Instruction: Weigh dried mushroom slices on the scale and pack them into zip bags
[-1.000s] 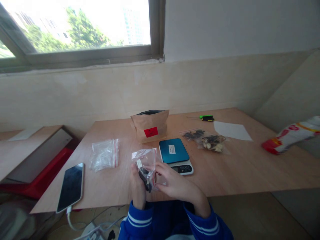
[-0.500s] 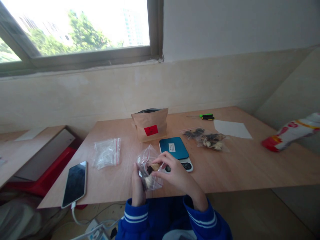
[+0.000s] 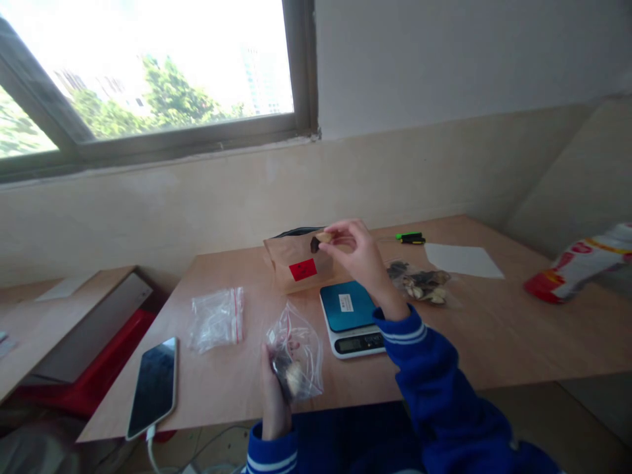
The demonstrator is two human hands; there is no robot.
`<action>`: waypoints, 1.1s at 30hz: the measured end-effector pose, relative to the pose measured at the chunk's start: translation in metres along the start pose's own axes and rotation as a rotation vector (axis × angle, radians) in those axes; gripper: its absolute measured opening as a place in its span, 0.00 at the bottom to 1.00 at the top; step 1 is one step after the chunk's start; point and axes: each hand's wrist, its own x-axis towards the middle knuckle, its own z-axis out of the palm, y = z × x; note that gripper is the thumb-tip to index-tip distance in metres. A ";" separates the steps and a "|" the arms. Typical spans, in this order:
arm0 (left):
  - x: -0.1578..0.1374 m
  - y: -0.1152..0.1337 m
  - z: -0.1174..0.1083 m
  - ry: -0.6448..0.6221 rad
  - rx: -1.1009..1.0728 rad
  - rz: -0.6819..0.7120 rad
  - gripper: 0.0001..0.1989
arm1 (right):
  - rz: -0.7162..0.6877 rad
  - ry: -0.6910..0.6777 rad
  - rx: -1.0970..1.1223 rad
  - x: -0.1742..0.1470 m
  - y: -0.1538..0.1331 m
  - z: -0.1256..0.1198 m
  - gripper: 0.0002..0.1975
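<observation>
My left hand is closed round a clear zip bag near the table's front edge. Dark and pale dried pieces lie in the bottom of that bag. Raised over the scale, my right hand pinches a dried piece, tan with a dark part below; whether it is one piece or two I cannot tell. It is in front of the upper right part of a standing brown paper pouch with a red label and an open top. A kitchen scale with a blue plate stands below my right hand.
Flat clear zip bags and a phone on a cable lie to the left. Filled bags of dried pieces, two screwdrivers and a white paper sheet lie right. A red-and-white bottle is at far right.
My right hand has moved from the zip bag's mouth up and away to the pouch, carrying the dried piece. My left hand keeps the bag. The camera view has shifted slightly.
</observation>
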 end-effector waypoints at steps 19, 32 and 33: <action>-0.001 0.005 -0.006 0.030 0.050 0.055 0.28 | -0.267 -0.201 -0.202 0.029 0.054 0.025 0.10; -0.008 0.010 -0.001 0.032 0.042 0.075 0.25 | -0.266 -0.310 -0.311 0.015 0.047 0.024 0.14; -0.009 0.011 -0.001 0.038 0.036 0.067 0.25 | -0.276 -0.329 -0.350 0.013 0.047 0.023 0.15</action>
